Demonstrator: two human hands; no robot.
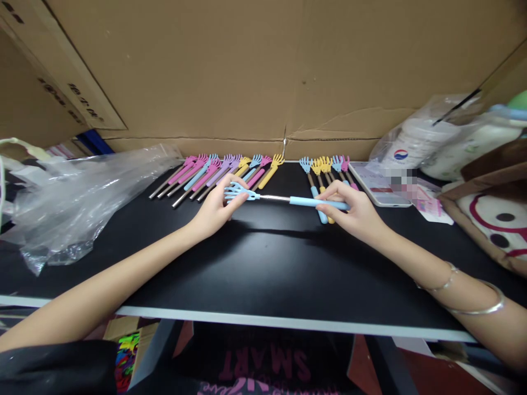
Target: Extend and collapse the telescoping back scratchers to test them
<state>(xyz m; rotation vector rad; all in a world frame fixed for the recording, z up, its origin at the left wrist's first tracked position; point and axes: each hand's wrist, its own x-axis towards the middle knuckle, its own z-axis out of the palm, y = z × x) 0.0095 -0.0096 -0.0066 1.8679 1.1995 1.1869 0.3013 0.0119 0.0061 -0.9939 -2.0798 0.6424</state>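
Between my two hands a light blue back scratcher is held level above the black table. My left hand pinches its claw-shaped head between thumb and fingers. At the other end my right hand is closed on the blue handle. A short bare metal rod shows between head and handle. Behind my left hand lies a row of back scratchers in pink, blue, purple and yellow, several with metal rods sticking out toward me. Beyond my right hand a smaller group of back scratchers lies heads away, partly hidden by that hand.
A clear plastic bag lies at the left. On the right are a phone, a pink and white card, a bagged white cup and a brown-edged bag. Cardboard walls the back of the black table.
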